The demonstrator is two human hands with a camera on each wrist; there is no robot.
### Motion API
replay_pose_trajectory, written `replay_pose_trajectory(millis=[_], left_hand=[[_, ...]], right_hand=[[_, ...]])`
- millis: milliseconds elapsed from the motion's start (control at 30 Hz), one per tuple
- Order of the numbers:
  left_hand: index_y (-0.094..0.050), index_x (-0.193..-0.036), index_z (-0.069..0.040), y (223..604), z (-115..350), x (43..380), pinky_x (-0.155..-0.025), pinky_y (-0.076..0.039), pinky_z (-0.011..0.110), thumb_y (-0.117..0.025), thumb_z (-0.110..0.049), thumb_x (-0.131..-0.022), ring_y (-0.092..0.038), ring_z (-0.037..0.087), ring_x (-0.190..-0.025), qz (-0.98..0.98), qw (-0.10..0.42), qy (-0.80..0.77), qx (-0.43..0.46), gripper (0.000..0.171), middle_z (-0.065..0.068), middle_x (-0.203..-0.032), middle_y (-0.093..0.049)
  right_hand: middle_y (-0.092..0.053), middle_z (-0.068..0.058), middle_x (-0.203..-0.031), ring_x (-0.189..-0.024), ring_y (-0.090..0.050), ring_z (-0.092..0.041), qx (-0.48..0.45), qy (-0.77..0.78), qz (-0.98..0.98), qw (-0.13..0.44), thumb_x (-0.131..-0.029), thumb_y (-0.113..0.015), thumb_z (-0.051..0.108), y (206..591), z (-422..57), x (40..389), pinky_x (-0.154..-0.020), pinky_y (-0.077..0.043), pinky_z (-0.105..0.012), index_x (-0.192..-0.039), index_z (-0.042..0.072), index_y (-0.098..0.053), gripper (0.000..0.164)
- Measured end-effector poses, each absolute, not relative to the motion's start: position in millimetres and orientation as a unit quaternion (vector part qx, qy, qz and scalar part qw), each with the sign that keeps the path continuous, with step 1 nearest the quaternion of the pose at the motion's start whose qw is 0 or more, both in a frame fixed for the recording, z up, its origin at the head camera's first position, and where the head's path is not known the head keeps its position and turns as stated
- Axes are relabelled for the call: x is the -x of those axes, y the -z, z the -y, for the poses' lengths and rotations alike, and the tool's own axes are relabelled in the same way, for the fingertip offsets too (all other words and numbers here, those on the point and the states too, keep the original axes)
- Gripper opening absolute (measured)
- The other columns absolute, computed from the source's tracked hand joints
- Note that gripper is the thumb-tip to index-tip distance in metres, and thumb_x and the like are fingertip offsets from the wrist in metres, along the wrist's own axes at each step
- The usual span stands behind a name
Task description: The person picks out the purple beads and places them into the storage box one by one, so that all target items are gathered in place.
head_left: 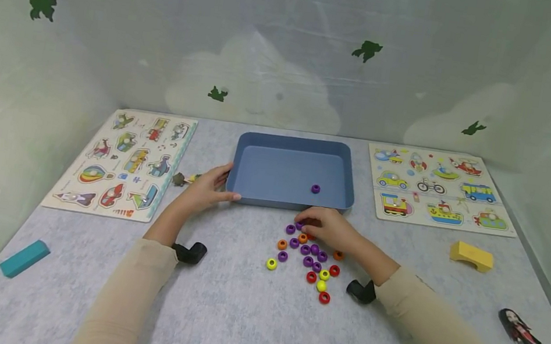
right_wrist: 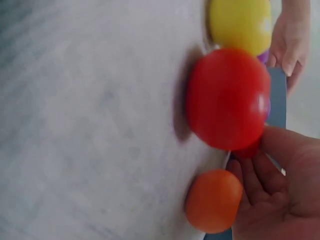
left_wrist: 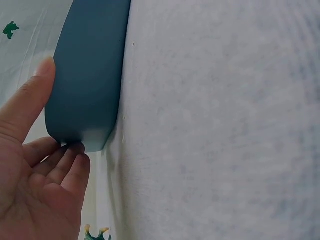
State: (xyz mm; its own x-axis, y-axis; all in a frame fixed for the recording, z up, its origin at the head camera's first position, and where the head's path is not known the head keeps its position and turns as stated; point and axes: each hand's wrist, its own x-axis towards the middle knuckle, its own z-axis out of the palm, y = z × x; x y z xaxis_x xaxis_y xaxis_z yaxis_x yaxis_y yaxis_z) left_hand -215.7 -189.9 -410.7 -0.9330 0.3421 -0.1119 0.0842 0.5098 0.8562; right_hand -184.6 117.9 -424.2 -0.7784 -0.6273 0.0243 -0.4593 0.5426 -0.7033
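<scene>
My left hand (head_left: 206, 190) rests at the front left corner of a blue tray (head_left: 288, 204). Its thumb lies along the front wall and its bent fingers touch the left side, as the left wrist view shows. My right hand (head_left: 328, 227) reaches just in front of the tray, its thumb and index finger pinching a purple bead (head_left: 299, 226). Around and below that hand lie loose purple, orange, red (head_left: 324, 297) and yellow beads (head_left: 271, 264). One purple bead (head_left: 315, 189) sits inside the tray. Close beads partly hide the right fingertips in the right wrist view.
Picture puzzle boards lie at the left (head_left: 155, 202) and right (head_left: 372, 200). A small figure (head_left: 178, 179) is beside the left hand. Farther out are a teal block (head_left: 24, 259), a yellow arch block (head_left: 472, 256) and a dark-haired doll figure (head_left: 519, 330). Pale sheeting surrounds the table.
</scene>
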Motion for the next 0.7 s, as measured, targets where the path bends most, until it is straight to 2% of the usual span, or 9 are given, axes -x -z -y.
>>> replay_pose_trajectory(millis=[200, 367, 567, 700], left_hand=[[-0.012, -0.134, -0.013, 409.7, 189.4, 214.3, -0.097, -0.024, 0.029, -0.065, -0.036, -0.067, -0.018, 0.018, -0.121, -0.857, 0.136, -0.482, -0.125, 0.088, 0.003, -0.136, -0.012], [-0.013, -0.134, -0.013, 410.3, 188.8, 213.3, -0.097, -0.024, 0.028, -0.065, -0.036, -0.067, -0.018, 0.017, -0.121, -0.854, 0.137, -0.487, -0.123, 0.088, 0.003, -0.136, -0.013], [-0.014, -0.134, -0.013, 410.7, 189.8, 213.4, -0.097, -0.024, 0.028, -0.065, -0.035, -0.067, -0.018, 0.017, -0.121, -0.852, 0.134, -0.491, -0.124, 0.087, 0.003, -0.136, -0.013], [-0.014, -0.134, -0.012, 410.5, 189.6, 214.1, -0.098, -0.023, 0.028, -0.065, -0.034, -0.067, -0.018, 0.017, -0.121, -0.849, 0.134, -0.494, -0.128, 0.087, 0.004, -0.136, -0.013]], right_hand=[[-0.056, 0.009, -0.090, -0.081, -0.049, -0.004, 0.285, 0.345, -0.887, 0.117, -0.079, -0.057, 0.016, 420.0, -114.2, 183.4, -0.071, -0.045, -0.019, -0.098, 0.015, -0.060, 0.020], [-0.055, 0.009, -0.089, -0.079, -0.051, -0.003, 0.260, 0.399, -0.873, 0.100, -0.079, -0.056, 0.021, 407.8, -118.8, 185.0, -0.069, -0.046, -0.017, -0.101, 0.012, -0.059, 0.024], [-0.056, 0.002, -0.093, -0.083, -0.052, -0.008, 0.244, 0.426, -0.870, 0.037, -0.079, -0.055, 0.017, 396.0, -129.0, 207.1, -0.070, -0.046, -0.021, -0.102, 0.006, -0.058, 0.025], [-0.057, -0.001, -0.094, -0.084, -0.053, -0.012, 0.211, 0.406, -0.888, 0.050, -0.079, -0.056, 0.015, 397.0, -132.3, 224.6, -0.070, -0.047, -0.024, -0.102, 0.006, -0.058, 0.024]])
